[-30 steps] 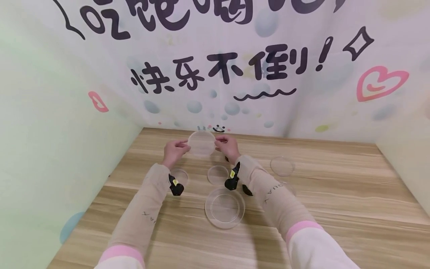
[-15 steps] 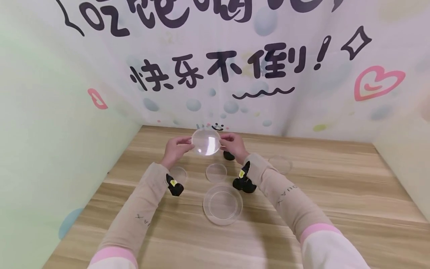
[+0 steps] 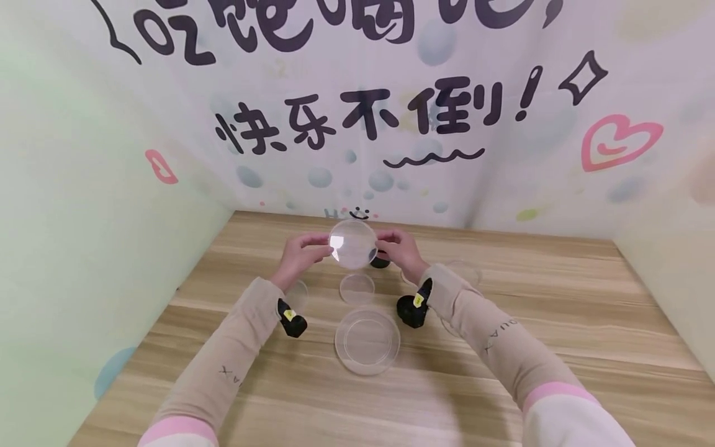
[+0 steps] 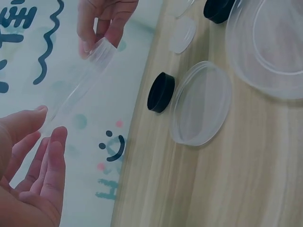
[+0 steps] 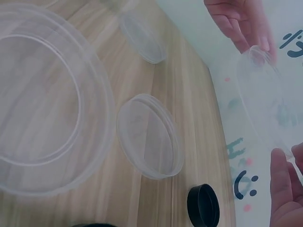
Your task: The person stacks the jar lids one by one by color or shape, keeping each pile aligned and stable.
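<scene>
A clear round plastic lid (image 3: 353,244) is held up above the far part of the table, between my two hands. My left hand (image 3: 301,256) pinches its left edge between thumb and fingers. On the opposite edge my right hand (image 3: 403,253) pinches it the same way. Seen from the left wrist, the lid (image 4: 78,92) is nearly edge-on, its short rim showing near the right hand. A smaller clear lid (image 3: 357,289) lies on the table below, and a large clear lid (image 3: 367,357) with an inner ring lies nearer me.
A black cap (image 4: 161,92) lies beside the smaller lid, with another black cap (image 4: 217,10) farther right. One more clear lid (image 5: 143,39) rests at the left, partly behind my left wrist. To the right lies a clear lid (image 3: 468,272). A printed cloth (image 3: 503,198) hangs behind the table.
Both hands have moved a little to the right with the lid. The lid's tilt has changed, and the bright reflection now sits at its left side.
</scene>
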`<state>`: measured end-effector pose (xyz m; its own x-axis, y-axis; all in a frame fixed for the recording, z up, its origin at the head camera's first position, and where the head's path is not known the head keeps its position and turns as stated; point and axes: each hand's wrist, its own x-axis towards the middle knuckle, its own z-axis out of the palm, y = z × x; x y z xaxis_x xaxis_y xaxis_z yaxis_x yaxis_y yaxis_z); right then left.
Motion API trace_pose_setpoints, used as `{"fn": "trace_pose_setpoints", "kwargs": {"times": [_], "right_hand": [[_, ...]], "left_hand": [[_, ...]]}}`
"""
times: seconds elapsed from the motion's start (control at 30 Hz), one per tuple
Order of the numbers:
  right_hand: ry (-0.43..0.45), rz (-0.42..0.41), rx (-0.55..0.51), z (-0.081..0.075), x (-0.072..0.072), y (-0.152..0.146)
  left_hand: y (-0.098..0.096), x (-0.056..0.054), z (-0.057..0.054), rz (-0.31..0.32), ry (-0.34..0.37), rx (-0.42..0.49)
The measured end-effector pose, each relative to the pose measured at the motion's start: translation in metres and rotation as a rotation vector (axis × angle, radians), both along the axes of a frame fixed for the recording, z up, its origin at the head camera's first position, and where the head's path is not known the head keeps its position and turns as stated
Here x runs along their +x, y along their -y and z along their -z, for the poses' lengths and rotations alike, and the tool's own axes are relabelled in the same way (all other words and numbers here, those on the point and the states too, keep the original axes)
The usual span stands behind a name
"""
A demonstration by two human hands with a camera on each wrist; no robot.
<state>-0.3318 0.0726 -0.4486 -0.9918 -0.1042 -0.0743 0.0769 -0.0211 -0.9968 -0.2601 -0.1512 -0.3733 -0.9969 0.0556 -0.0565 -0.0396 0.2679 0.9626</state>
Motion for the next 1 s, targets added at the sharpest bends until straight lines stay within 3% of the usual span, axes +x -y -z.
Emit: {"fn": "trace_pose_setpoints", "kwargs": {"times": [0.2, 0.3, 0.5, 0.73, 1.0], "right_hand": [[-0.007, 0.003, 0.048, -0.043, 0.038, -0.003], [0.011, -0.027, 0.073, -0.054, 0.053, -0.006], [0.035, -0.112, 0.100, -0.048, 0.070, -0.014], [0.029, -0.218, 0.185, -0.037, 0.084, -0.025], [0.045, -0.264, 0.210, -0.027, 0.093, -0.035]], "left_hand": [[-0.005, 0.002, 0.001, 0.031, -0.008, 0.008], [-0.007, 0.006, 0.004, 0.037, 0.024, 0.006], [-0.009, 0.016, 0.018, 0.066, 0.086, 0.017], [-0.012, 0.028, 0.037, 0.146, 0.066, -0.030], [-0.015, 0.039, 0.047, 0.195, 0.053, -0.065]]}}
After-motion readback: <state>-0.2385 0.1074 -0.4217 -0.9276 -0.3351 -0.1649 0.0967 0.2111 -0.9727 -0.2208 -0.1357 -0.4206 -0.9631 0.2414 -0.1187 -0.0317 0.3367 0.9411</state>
